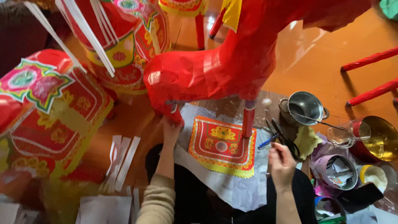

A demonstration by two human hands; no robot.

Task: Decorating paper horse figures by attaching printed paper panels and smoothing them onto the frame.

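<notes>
Paper horse [224, 62], red and glossy, stands over the lap with its underside just above both hands. The left hand [171, 129] reaches up to one red leg, fingers [168, 122] curled against its lower end; whether they truly grip it I cannot tell. The right hand [281, 162] hangs lower and to the right, fingers [275, 151] loosely bent with thumb near forefinger; if anything is pinched there, it is too small to see.

Just left of the right fingers a red-and-yellow panel [222, 145] with a fringed yellow edge lies on white paper [232, 191], and another leg [248, 120] stands on it. Just above the right fingers lie scissors [284, 135], beside a steel pot [304, 107].

Risks, as I judge them: a hard pull on the thin leg could tear the paper skin or tip the horse; a sweep of the right hand could catch the scissors or the pot.

Left of the left hand lie white strips [120, 159]. Beyond them sits a red box-like piece [45, 120] with a pink-and-green star label.
</notes>
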